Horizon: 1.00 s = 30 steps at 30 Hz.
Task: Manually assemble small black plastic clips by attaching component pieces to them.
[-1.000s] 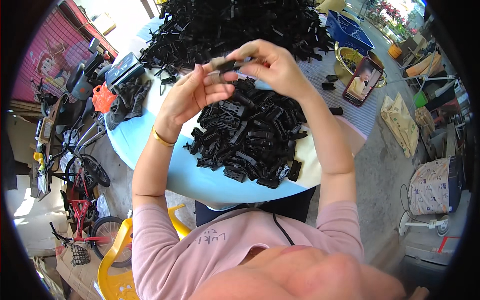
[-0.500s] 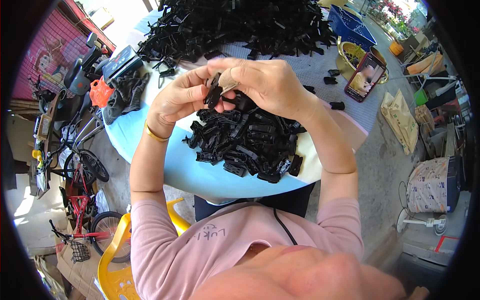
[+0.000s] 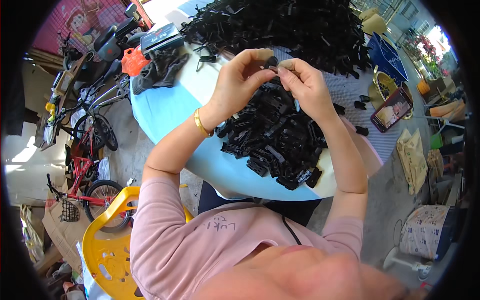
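Above the table, my two hands meet at a small black plastic piece (image 3: 270, 62). My left hand (image 3: 239, 82) pinches it between thumb and fingers. My right hand (image 3: 308, 89) has its thumb and forefinger pressed together at the piece's right side; what they grip there is too small to make out. Tan covers wrap some fingertips. A narrow light-blue bit (image 3: 297, 105) shows below my right hand. Under both hands lies a pile of black plastic clips (image 3: 275, 140), and a much larger heap of black parts (image 3: 280, 30) spreads behind it.
The round table (image 3: 167, 117) has a light-blue and cream cover. A phone (image 3: 392, 110) leans against a gold pot (image 3: 384, 82) at right, near a blue basket (image 3: 387, 57). Dark cloth (image 3: 160, 70) and a box (image 3: 161, 37) lie at left. A yellow chair (image 3: 112, 250) stands beside me.
The view has turned, so the table appears farther right. My hands have shifted around the black piece, and my right hand has drawn its fingers back to the piece's right side.
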Tool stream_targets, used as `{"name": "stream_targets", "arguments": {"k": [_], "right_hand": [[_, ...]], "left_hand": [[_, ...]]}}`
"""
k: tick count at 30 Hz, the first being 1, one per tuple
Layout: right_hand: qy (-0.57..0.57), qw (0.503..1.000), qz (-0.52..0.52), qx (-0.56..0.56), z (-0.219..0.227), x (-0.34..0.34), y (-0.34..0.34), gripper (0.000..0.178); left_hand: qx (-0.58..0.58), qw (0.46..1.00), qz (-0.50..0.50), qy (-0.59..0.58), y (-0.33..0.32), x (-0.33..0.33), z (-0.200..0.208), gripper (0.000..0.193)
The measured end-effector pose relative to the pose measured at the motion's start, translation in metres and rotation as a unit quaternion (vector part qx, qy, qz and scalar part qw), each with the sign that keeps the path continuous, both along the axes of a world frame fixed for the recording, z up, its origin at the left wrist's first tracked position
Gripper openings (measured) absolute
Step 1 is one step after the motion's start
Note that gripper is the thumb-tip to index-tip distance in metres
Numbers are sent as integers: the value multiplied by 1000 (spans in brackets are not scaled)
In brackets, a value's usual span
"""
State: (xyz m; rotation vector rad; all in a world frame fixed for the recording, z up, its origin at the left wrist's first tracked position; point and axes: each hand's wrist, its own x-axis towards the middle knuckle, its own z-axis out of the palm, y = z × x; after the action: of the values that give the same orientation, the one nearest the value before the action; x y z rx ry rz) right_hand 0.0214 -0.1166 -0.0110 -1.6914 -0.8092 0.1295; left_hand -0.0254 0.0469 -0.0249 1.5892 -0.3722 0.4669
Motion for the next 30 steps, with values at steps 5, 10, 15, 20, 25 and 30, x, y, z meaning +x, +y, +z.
{"name": "stream_targets", "arguments": {"k": [5,10,15,20,25,30], "right_hand": [[-21,1000,1,1,-1,-3,3,16],[-22,1000,-12,-7,3,-9,5,17],[48,999,7,-14,2,-12,3,17],[-8,1000,5,17,-3,-5,3,14],[-194,979,-50,44,9,-10,-2,12],[-272,958,13,87,8,0,-8,12]], "left_hand": [[0,1000,25,-2,1,-2,-3,28],[-5,999,45,-12,2,-1,-4,22],[156,963,115,-189,2,-3,1,20],[16,996,14,-91,-1,-3,-2,27],[-279,937,-188,94,18,2,13,29],[-289,896,-276,193,14,0,9,29]]}}
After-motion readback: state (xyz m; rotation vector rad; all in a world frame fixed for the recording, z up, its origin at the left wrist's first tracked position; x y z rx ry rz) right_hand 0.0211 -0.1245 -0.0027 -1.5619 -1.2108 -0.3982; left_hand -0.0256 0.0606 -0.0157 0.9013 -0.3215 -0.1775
